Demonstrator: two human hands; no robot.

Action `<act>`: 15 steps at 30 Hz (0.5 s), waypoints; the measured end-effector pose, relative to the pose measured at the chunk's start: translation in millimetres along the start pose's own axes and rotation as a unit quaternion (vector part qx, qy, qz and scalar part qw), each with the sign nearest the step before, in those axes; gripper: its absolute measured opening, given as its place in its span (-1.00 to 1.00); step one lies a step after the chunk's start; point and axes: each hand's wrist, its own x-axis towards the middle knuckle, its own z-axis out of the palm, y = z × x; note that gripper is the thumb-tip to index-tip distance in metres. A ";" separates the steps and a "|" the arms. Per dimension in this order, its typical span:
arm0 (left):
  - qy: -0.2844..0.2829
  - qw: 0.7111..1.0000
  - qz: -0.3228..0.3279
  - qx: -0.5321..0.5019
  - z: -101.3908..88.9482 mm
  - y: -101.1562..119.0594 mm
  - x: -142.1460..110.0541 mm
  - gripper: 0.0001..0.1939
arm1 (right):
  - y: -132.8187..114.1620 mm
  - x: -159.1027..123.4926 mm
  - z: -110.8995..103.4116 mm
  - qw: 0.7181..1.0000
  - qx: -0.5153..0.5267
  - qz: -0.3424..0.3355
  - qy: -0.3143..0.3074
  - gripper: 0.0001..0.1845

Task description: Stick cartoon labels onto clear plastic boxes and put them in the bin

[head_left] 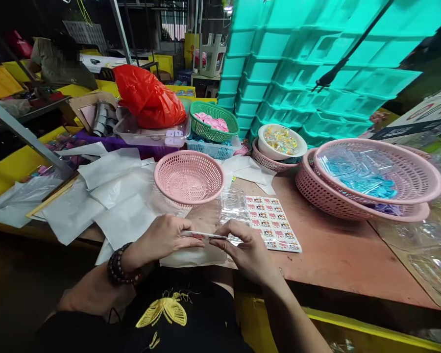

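My left hand (pixel 165 239) pinches the left end of a thin white printed card (pixel 204 234), seen nearly edge-on with a bit of red print showing. My right hand (pixel 242 245) grips its other end between thumb and fingers. Just beyond the hands, clear plastic clamshell packs (pixel 233 203) lie on the table. To the right of them is a stack of sticker sheets (pixel 272 220) with rows of cartoon animals and pink print. Below the card, a whitish translucent sheet (pixel 191 257) rests at the table edge.
An pink basket (pixel 189 176) stands ahead, beside loose white paper sheets (pixel 121 215). Pink baskets with blue pieces (pixel 367 181) stand at right. Behind are a white bowl (pixel 281 142), a green basket (pixel 213 120), a red bag (pixel 147 98) and stacked turquoise bins (pixel 297 63). A person (pixel 61 59) sits far left.
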 end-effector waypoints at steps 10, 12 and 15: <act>-0.229 0.927 -0.119 -0.273 7.1 -45.6 -9.4 -0.58 | 16.5 -4.9 17.1 0.977 -0.133 -0.158 0.049 -0.81; -0.286 0.875 -0.169 -0.353 9.3 -60.8 -12.1 -0.51 | 14.9 -10.9 23.1 0.937 -0.171 -0.270 0.142 -0.69; -0.250 0.860 -0.187 -0.404 -7.4 -80.6 -19.6 -0.47 | 12.7 -14.7 23.7 0.922 -0.029 -0.233 0.307 -0.74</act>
